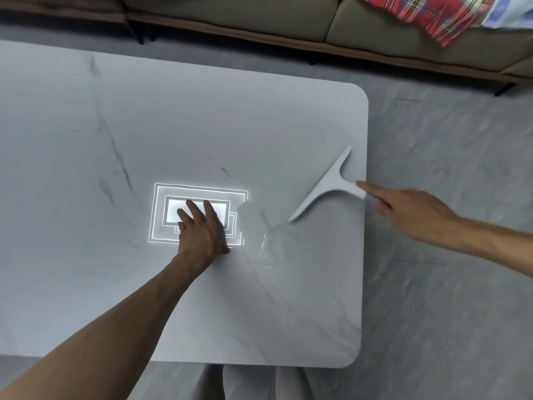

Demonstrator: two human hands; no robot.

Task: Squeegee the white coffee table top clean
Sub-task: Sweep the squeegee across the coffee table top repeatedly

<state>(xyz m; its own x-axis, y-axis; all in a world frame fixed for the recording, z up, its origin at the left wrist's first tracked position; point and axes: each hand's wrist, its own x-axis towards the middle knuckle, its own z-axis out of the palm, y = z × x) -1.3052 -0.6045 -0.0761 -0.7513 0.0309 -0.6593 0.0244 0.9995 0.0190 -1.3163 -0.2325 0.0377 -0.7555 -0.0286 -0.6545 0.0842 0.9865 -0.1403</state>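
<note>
Two bare hands over a white, grey-veined, round-cornered coffee table top [173, 125], head view.

(a) Left hand [202, 229]: I see it palm-down on the top, fingers straight & spread, gripping nothing. It lies over the bright rectangular reflection of a ceiling lamp [161, 215].

(b) Right hand [412, 215]: extends in from the right, past the table's edge. Index finger straight, tip at the handle end of the white plastic T-shaped squeegee [331, 186]. Other fingers are blurred and look loosely bent, nothing grasped. Whether the tip actually touches the handle I cannot tell.

(c) Squeegee lies flat on the top near its right edge, blade running diagonally, handle pointing toward that edge.

(d) Glinting wet patch [264, 243] on the top, btw. left hand & squeegee, just right of the left hand.

Background: olive fabric sofa [230, 13] w/ red plaid blanket [432, 15] along the far side; grey floor [447, 140] round the table.
</note>
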